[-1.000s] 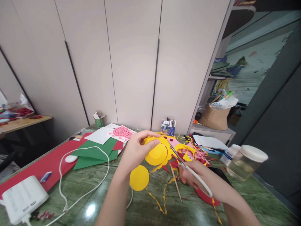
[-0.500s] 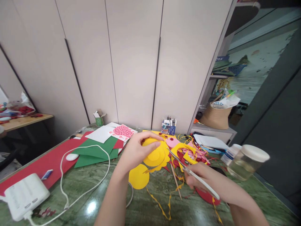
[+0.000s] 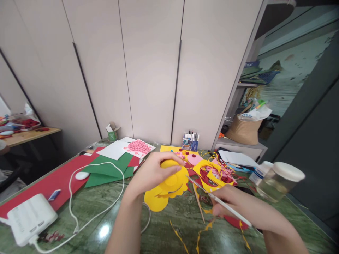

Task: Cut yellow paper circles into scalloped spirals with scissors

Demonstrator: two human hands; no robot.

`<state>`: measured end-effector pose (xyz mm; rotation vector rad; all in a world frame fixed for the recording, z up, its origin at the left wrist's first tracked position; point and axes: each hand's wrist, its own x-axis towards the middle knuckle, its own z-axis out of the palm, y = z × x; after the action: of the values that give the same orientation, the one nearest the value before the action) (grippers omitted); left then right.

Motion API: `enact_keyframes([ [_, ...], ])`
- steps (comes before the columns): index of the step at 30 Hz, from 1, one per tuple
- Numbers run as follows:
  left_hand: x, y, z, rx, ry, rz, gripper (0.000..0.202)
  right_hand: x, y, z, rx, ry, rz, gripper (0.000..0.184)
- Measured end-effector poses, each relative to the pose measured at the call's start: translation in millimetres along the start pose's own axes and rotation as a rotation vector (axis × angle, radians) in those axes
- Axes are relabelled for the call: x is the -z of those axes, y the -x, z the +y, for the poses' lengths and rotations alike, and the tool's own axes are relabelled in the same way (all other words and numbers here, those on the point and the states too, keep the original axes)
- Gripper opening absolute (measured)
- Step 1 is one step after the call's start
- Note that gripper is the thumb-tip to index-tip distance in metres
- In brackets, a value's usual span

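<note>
My left hand [image 3: 150, 173] pinches a stack of yellow paper shapes [image 3: 171, 180] between thumb and fingers; some edges are round, others scalloped. Beneath it a yellow paper disc [image 3: 156, 203] lies on the table, partly covered. In my right hand [image 3: 227, 201] is a pair of white-handled scissors [image 3: 233, 211], seen nearly edge-on, with the metal tips at the right edge of the yellow paper. Whether the blades are apart is too fine to tell. Right of the tips lies a yellow sheet with cut-out holes [image 3: 200, 173], among pink and red scraps.
A wooden stick [image 3: 199, 204] and curled yellow offcuts [image 3: 203, 231] lie before my hands. Green paper [image 3: 108, 171], a white cable [image 3: 100, 220] and a white power bank [image 3: 31, 218] are on the left. A lidded jar [image 3: 280, 183] stands at right, a pen box [image 3: 190, 141] behind.
The yellow stack has lowered slightly and tilted, covering more of the disc. The scissors have shifted a little down. The yellow offcuts on the table have moved toward me.
</note>
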<state>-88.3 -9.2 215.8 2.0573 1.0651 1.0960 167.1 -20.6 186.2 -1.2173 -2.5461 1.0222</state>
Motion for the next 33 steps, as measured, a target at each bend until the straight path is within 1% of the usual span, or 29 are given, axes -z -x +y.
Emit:
enact_keyframes([
  [7,1.7,0.0,-3.6,-0.006,-0.028,-0.083,0.015,-0.3,1.7,3.1,0.030,0.037,-0.007,0.025],
  [10,1.9,0.3,-4.2,0.002,-0.032,-0.104,0.014,-0.3,0.7,4.8,0.017,0.027,-0.015,0.023],
  [16,2.0,-0.2,-4.7,0.015,-0.036,-0.118,0.013,-0.3,0.7,5.6,-0.032,0.043,-0.042,0.017],
  [19,2.4,-0.4,-4.8,0.028,-0.039,-0.127,0.013,-1.3,-0.6,6.5,-0.035,0.055,-0.045,0.014],
  [25,2.6,-0.4,-4.1,0.038,-0.035,-0.132,0.014,-0.3,-2.2,4.3,-0.030,0.045,-0.045,0.014],
  [28,2.2,-1.7,-3.8,0.026,-0.020,-0.101,0.014,0.5,-0.8,2.9,-0.045,0.007,-0.041,0.020],
  [30,1.2,-3.4,-3.8,0.020,0.005,-0.040,0.014,-0.2,-0.2,3.4,-0.041,-0.021,-0.011,0.028],
  [33,-2.6,-7.0,-4.7,-0.002,0.057,0.078,0.013,-4.0,-2.1,4.8,0.006,-0.076,0.066,0.040],
])
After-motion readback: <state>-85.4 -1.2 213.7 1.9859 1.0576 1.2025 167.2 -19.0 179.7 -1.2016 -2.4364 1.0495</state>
